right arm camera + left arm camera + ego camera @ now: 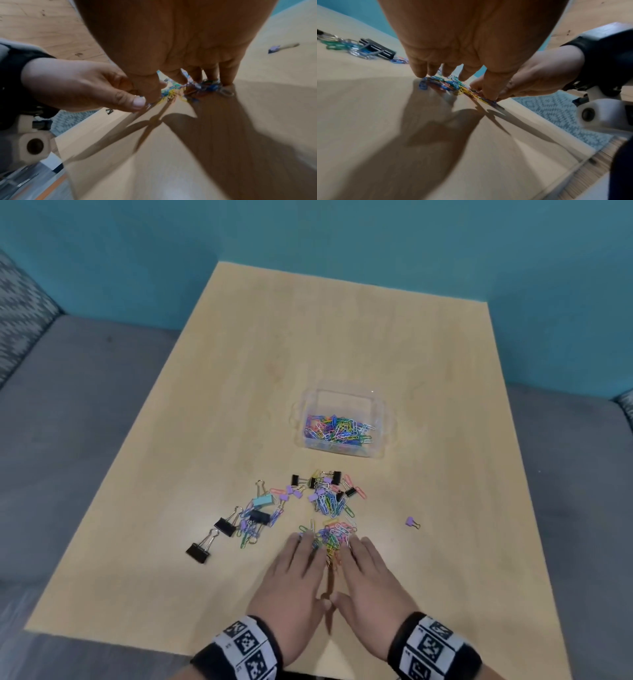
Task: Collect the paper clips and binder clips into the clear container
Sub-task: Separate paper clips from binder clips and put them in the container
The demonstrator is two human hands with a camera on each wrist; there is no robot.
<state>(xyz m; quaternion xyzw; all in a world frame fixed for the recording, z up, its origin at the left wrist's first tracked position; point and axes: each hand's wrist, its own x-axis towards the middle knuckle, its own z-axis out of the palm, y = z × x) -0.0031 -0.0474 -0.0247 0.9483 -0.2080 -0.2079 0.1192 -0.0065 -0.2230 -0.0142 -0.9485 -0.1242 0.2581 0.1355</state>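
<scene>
A heap of coloured paper clips [334, 537] lies on the table between my two hands. My left hand [298, 570] flanks it on the left and my right hand [370, 570] on the right, fingers fairly straight with tips on the table and thumbs touching. In the left wrist view the left fingers [423, 70] press at the heap [447, 84]. The clear container [344, 400] stands farther back, with paper clips [337, 433] inside. A mixed pile [329, 498] of paper clips and small black and purple binder clips lies between the container and my hands.
Left of my hands lie black binder clips [226, 525], a teal binder clip [263, 501] and more paper clips. One purple binder clip [411, 522] sits alone at the right. The wooden table [342, 320] is ringed by a grey sofa [68, 440] and a teal wall.
</scene>
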